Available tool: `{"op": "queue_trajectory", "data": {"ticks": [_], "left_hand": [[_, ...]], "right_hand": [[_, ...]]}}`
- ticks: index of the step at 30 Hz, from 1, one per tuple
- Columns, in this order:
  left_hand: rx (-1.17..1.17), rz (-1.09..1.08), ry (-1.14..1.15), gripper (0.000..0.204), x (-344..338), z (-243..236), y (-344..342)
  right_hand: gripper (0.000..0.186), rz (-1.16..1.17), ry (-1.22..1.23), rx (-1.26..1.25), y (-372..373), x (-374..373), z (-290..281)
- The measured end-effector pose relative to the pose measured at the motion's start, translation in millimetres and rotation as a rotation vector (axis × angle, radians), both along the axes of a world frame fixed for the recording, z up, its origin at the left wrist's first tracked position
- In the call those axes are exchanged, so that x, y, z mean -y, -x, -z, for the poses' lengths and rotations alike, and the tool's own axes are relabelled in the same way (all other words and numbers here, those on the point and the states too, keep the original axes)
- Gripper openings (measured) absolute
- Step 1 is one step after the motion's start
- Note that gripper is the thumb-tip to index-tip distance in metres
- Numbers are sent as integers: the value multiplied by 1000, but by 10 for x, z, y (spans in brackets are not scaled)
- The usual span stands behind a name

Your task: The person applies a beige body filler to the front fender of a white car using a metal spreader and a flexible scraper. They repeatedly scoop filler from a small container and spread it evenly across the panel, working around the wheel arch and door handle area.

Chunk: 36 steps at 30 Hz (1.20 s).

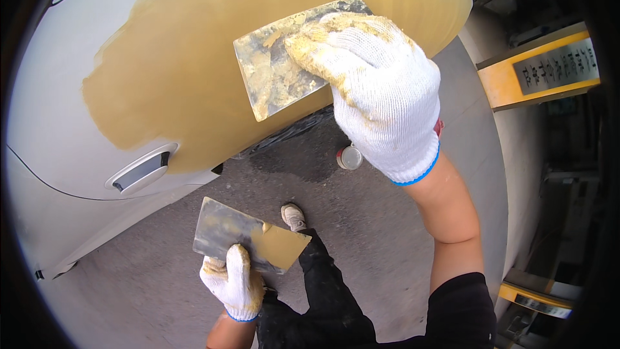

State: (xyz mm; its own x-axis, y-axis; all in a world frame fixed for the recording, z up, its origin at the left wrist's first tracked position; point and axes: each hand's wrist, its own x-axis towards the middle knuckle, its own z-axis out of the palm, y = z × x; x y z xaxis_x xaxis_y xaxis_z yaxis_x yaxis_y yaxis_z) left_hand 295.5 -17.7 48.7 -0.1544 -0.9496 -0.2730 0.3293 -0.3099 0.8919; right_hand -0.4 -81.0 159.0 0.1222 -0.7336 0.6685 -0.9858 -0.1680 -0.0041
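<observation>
My right hand [378, 84], in a white knit glove smeared with tan filler, grips a metal spreader blade [274, 68] and presses it flat against the white car panel [51, 116]. A large patch of tan filler [194, 58] covers the panel around the blade. Lower down, my left hand [236, 284], also gloved, holds a second metal plate [242, 236] level, with a dab of tan filler on its right corner.
A recessed door handle [139, 171] sits below the filler patch. A small round can [349, 157] stands on the grey asphalt under the car. My shoe [294, 216] and dark trouser leg are below. A yellow post [539, 68] stands at right.
</observation>
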Motion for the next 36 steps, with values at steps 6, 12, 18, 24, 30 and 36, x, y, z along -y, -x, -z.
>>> {"op": "queue_trajectory", "data": {"ticks": [6, 12, 18, 24, 30, 36], "left_hand": [[30, 17, 1, 33, -16, 30, -59], [101, 38, -4, 40, -22, 36, -102], [178, 61, 19, 43, -31, 3, -132], [246, 52, 33, 42, -35, 14, -162], [361, -13, 86, 45, -69, -5, -101], [194, -55, 46, 42, 16, 89, 250]], "right_hand": [[44, 57, -59, -11, -117, -267, 415], [36, 18, 50, 54, -101, -318, 954], [33, 23, 32, 135, -159, -374, 1199], [33, 5, 11, 185, -176, -450, 1516], [30, -23, 90, 200, -15, -358, 2071], [33, 108, 181, 324, 144, -697, 1754]]}}
